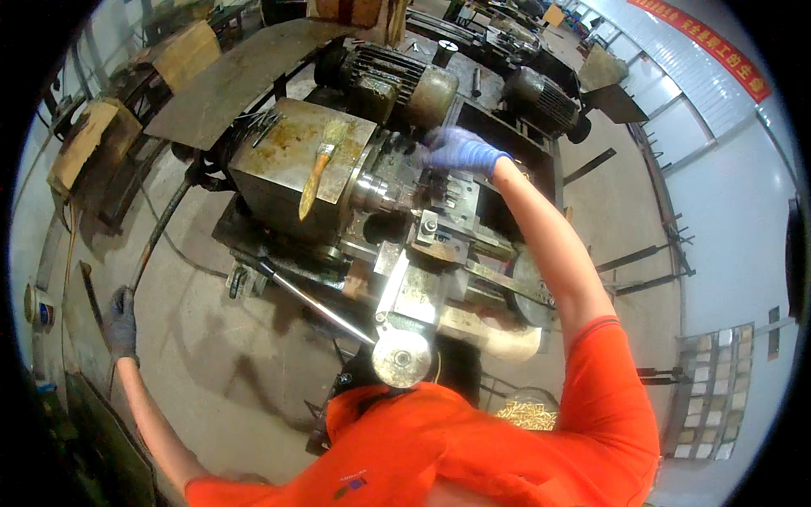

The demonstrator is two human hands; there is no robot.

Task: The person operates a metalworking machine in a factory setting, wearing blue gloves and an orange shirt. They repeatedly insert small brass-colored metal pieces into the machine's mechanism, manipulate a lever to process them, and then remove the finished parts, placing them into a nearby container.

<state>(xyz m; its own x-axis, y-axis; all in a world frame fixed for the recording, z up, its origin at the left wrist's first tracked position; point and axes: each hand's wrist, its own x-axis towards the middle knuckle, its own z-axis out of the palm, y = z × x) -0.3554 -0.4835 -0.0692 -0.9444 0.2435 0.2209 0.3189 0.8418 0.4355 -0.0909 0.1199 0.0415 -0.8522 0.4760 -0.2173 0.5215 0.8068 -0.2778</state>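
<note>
- Head view: left hand [122, 325] is gripping a dark rod [159, 232], nine o'clock.
- Right hand [460, 150] is reaching toward one; its hold is blurring. The spindle [372, 193] is sitting at eleven.
- Work seems underway; brass-coloured pieces [528, 416] are lying at five; what's left isn't showing.

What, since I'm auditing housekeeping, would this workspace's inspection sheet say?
Surface: grey metal box, top brown-stained.
Job's things: silver metal chuck; long dark metal rod.
Clutter: wooden-handled bristle brush and thin dark rods on the box; small brass-coloured pieces heaped lower right.
Hands: blue-gloved right hand at the grey metal machine, contact unclear; grey-gloved left hand gripping the long rod.
Cables: thin dark cable on grey floor.
Surroundings: white wall, red banner.
</note>
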